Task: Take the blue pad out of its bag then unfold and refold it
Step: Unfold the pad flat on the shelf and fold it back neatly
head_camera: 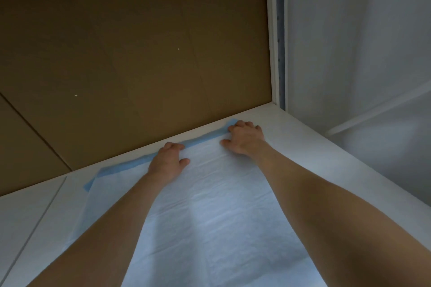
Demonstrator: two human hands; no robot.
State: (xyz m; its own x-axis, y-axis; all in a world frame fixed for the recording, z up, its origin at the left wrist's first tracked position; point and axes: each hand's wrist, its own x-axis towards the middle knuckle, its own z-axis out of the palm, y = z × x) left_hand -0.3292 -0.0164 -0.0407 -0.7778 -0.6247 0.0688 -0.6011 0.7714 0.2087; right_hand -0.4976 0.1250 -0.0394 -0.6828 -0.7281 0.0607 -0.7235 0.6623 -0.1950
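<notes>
The blue pad point(210, 205) lies spread out on a white shelf surface point(314, 158), pale quilted side up, with a darker blue border along its far edge. My left hand point(166, 162) sits at the far edge, fingers curled over the blue border. My right hand point(245, 138) is further right on the same far edge, near the pad's far right corner, fingers curled on the border. Both forearms reach across the pad. No bag is in view.
A brown board point(128, 65) forms the back wall right behind the pad's far edge. A white upright panel point(274, 42) and a white wall point(361, 42) close off the right side. A seam runs across the white surface at the left point(39, 223).
</notes>
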